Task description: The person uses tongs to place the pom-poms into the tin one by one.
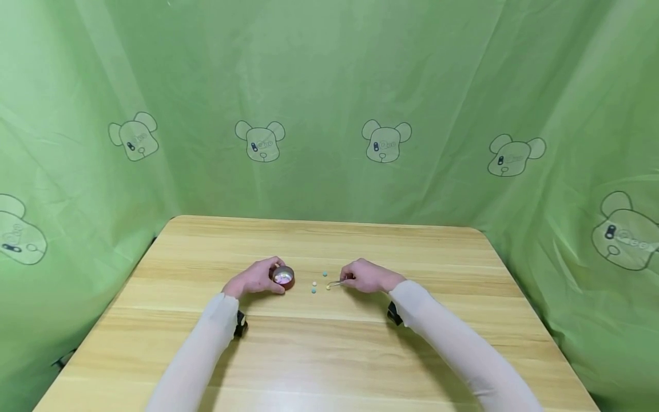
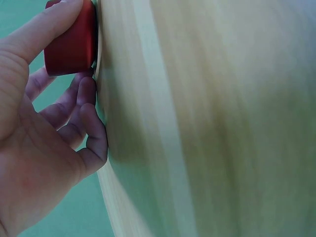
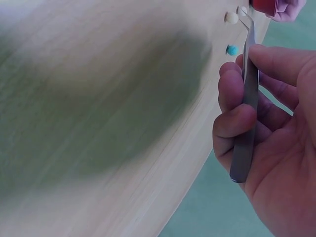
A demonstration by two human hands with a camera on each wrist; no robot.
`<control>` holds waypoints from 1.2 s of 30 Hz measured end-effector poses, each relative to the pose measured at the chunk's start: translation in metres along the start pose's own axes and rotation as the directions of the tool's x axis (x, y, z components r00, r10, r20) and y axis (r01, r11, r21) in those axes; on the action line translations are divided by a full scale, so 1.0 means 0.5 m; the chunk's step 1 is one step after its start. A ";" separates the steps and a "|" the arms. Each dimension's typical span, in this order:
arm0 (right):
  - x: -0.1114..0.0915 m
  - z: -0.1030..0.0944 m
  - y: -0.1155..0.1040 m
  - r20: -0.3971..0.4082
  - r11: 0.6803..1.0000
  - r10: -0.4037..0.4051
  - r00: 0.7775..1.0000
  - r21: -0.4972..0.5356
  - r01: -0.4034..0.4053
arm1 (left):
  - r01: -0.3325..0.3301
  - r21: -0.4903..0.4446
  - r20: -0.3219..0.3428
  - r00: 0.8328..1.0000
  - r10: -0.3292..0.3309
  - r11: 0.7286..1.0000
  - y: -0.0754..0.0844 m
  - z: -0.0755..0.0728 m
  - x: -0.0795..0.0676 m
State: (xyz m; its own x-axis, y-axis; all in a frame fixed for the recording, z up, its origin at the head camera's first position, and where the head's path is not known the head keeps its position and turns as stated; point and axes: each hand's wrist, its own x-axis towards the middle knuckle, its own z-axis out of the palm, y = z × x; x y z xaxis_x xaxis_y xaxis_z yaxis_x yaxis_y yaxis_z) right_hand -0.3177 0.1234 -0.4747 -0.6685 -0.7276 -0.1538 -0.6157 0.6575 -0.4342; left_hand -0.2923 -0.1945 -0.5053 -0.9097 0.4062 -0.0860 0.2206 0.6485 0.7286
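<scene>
Around a small round red tin, my left hand curls its thumb and fingers. Small pale and pinkish pieces show inside the tin, whose top is uncovered. In the left wrist view the tin's red side wall sits under the thumb. My right hand grips bent-tip metal tweezers between thumb and fingers. Their tips are right at a yellow bead on the table. Near it lie a pale pink bead, a blue bead and a teal bead.
The wooden table has rounded far corners. Green curtains printed with bear heads stand behind it and at both sides. Dark wrist devices are strapped beneath both sleeves.
</scene>
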 end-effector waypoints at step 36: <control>0.001 0.002 0.013 -0.006 0.995 -0.075 0.997 -0.064 0.075 | 0.009 -0.001 0.001 1.000 -0.009 1.000 -0.001 0.000 0.000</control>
State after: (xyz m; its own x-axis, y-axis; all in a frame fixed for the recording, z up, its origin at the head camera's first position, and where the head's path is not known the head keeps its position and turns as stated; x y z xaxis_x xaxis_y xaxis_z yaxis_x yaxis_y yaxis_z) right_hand -0.3214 0.1271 -0.4784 -0.6227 -0.7739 -0.1154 -0.6895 0.6125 -0.3865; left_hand -0.2925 -0.1948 -0.5056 -0.9113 0.4011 -0.0933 0.2121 0.6513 0.7286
